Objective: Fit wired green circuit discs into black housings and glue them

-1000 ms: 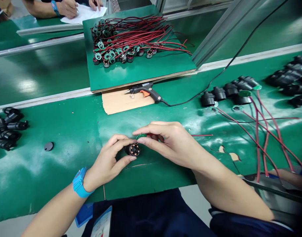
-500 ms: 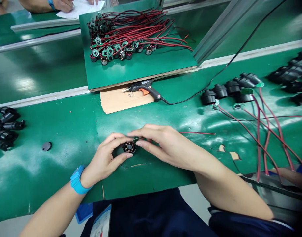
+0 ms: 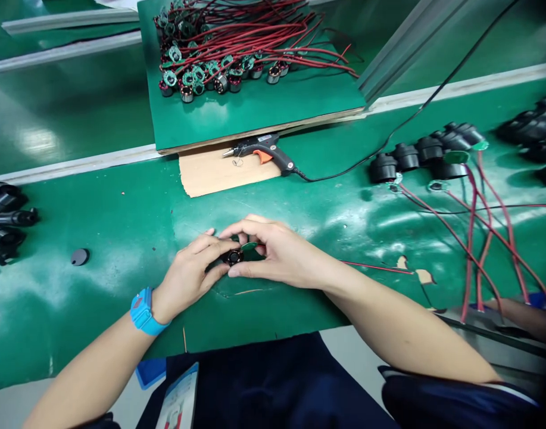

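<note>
Between my two hands is a small round black motor part (image 3: 234,257) with copper windings inside. My left hand (image 3: 193,266) has its fingers and thumb closed around its left side. A green circuit disc (image 3: 249,245) stands at the part's upper right, beside the curled fingers of my right hand (image 3: 273,250), whose thumb touches the part's lower edge. A red wire (image 3: 377,266) runs out to the right from behind my right wrist.
A glue gun (image 3: 268,152) lies on cardboard (image 3: 201,176) below a raised board (image 3: 255,119) of wired coils. Black housings (image 3: 406,157) and red wires are at right, more black parts (image 3: 7,217) at left, near a black disc (image 3: 80,257).
The green disc now shows beside the part. My right thumb has moved left and down onto the part, and my left fingers cover more of its top. The view has shifted slightly.
</note>
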Motion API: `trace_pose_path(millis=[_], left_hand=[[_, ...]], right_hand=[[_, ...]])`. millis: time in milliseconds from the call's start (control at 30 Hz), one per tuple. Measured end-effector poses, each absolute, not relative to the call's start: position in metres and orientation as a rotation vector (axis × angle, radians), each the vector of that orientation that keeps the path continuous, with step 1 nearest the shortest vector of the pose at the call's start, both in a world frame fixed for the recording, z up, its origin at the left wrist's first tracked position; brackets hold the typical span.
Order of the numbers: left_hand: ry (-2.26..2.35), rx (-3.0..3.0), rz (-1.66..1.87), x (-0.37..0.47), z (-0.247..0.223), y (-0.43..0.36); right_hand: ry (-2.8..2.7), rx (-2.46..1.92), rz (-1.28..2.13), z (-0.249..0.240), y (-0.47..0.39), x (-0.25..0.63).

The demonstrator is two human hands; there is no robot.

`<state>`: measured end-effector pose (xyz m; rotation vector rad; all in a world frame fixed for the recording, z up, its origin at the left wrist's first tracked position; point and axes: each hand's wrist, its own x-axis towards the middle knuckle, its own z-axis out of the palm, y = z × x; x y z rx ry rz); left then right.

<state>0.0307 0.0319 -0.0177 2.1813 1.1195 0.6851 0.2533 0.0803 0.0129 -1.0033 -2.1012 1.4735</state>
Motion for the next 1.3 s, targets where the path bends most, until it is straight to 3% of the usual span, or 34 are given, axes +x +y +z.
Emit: trace_pose_path(millis=[433, 800, 1300], left_hand=[[1.095, 2.198, 0.686, 0.028, -0.018, 0.034], [1.104, 2.229, 0.652, 0.027, -0.016, 0.034], [1.178, 2.167, 0.596, 0.035, -0.022, 0.034]], right_hand=[[-1.823, -0.775, 1.900, 0.001, 0.090, 0.251], [-2.014, -0.960, 1.530, 0.006, 0.080, 0.246], [-2.105, -1.006, 1.523, -0.004, 0.079, 0.241]])
